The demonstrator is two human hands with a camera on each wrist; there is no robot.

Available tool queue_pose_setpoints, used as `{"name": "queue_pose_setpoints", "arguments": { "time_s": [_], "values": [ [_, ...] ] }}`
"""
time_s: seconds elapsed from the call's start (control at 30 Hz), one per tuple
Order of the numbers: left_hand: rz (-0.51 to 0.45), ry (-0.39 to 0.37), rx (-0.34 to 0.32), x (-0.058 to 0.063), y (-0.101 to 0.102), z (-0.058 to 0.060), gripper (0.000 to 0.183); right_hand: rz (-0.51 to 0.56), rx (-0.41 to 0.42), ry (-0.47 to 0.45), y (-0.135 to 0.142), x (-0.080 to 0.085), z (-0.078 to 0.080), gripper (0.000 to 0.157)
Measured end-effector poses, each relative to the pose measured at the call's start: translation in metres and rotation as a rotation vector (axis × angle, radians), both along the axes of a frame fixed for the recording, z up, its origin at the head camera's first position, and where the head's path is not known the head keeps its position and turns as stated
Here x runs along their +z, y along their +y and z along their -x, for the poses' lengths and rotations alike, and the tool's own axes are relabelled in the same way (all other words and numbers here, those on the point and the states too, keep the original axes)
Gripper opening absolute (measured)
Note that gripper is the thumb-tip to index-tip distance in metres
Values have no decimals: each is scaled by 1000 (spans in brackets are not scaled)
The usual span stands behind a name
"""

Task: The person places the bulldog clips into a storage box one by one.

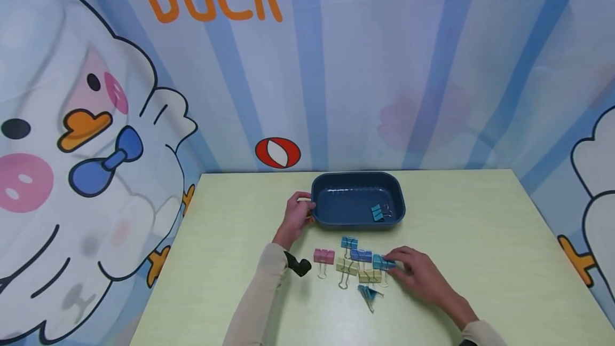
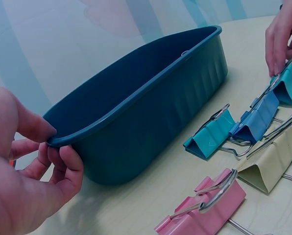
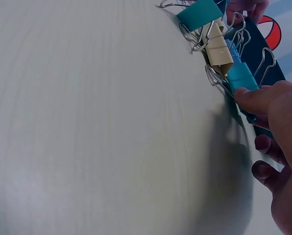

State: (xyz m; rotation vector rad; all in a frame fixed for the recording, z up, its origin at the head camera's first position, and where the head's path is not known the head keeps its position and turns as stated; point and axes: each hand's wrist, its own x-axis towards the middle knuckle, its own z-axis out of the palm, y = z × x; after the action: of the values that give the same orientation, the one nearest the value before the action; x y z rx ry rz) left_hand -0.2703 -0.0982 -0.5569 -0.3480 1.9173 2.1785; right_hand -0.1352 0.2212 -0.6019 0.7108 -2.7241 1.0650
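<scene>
My left hand (image 1: 294, 217) pinches the rim at the left end of a dark blue tray (image 1: 338, 204), thumb on top and fingers curled under the edge in the left wrist view. A teal binder clip (image 1: 377, 213) lies inside the tray, towards its right. My right hand (image 1: 422, 275) pinches another teal binder clip (image 3: 241, 76) between thumb and fingers, at the right end of a cluster of clips. Beside it are a blue binder clip (image 1: 361, 255) and a cream one (image 1: 370, 276). A second cream binder clip (image 1: 347, 266) lies further left.
In front of the tray are a pink binder clip (image 1: 324, 256) and a small teal one (image 1: 349, 242). Nearest the front, a teal binder clip (image 1: 368, 293) rests at an angle. The pale table (image 1: 480, 228) meets a duck-print curtain (image 1: 355, 68) at the back.
</scene>
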Motion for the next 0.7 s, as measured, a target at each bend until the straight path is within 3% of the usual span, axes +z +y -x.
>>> {"name": "queue_pose_setpoints", "arguments": {
  "time_s": [0.43,0.7],
  "values": [
    [1,-7,2,0,0,0,32,18,-29,19,4,28,6,32],
    [10,-19,10,2,1,0,31,32,-8,132,6,52,19,30]
  ]
}}
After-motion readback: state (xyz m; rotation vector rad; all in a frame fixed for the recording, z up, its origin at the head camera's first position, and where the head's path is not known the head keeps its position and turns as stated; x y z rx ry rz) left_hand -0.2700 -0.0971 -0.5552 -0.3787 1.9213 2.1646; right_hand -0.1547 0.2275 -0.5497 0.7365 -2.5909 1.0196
